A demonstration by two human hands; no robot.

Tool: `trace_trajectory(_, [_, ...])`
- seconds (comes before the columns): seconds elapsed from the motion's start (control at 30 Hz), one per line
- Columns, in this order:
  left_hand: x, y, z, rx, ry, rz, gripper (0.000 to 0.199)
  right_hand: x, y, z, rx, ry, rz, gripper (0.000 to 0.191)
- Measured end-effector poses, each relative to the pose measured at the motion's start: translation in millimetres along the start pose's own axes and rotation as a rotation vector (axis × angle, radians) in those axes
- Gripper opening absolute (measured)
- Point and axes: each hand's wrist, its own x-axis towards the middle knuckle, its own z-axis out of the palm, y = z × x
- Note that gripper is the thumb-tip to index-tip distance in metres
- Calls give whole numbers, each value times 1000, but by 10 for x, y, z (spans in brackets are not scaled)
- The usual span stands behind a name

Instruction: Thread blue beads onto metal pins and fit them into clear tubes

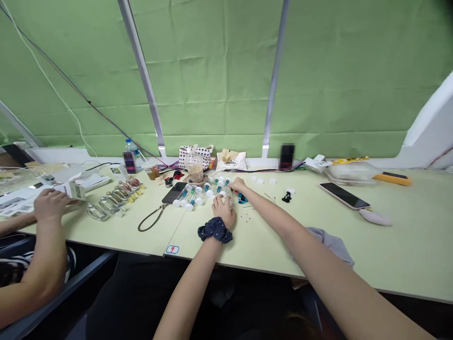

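My left hand [223, 211], with a navy dotted scrunchie [215, 230] on its wrist, grips a small clear tube [226, 194] on the pale green table [269, 241]. My right hand [239, 185] pinches the tube's upper end from the far side. Its details are small and partly hidden by my fingers. Several similar clear tubes with white caps and teal parts [191, 194] lie just left of my hands. Small blue-black parts [242, 199] sit just right of them.
A co-worker's hand [51, 205] rests on a white box [72, 191] at the left, beside a row of glass pieces [113, 201]. A black phone [173, 192] with a cord lies nearby, and another phone [344, 195] lies right. A green blind [219, 85] hangs behind.
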Motion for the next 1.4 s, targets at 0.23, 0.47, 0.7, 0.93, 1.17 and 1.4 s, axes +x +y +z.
trace_trajectory(0.23, [151,-24,98,-19,-103,210,35,517,124,-133,-348,78,1,30])
trace_trajectory(0.47, [343,-137,160,-107,-131,254,27,1026,105,-82,-616,13,-218,51])
trace_trajectory(0.7, [393,-178,194,-75,-96,225,31,1333,110,-52,-802,-50,-284,29])
trace_trajectory(0.93, [403,-173,234,12,-30,163,36,1081,132,-660,-799,-37,-266,32])
trace_trajectory(1.17, [300,-63,-18,-30,206,178,63,-107,421,-1081,-577,-139,-511,36])
trace_trajectory(1.4, [101,-16,-75,-1,86,362,46,-1082,452,-751,-422,-207,-737,29])
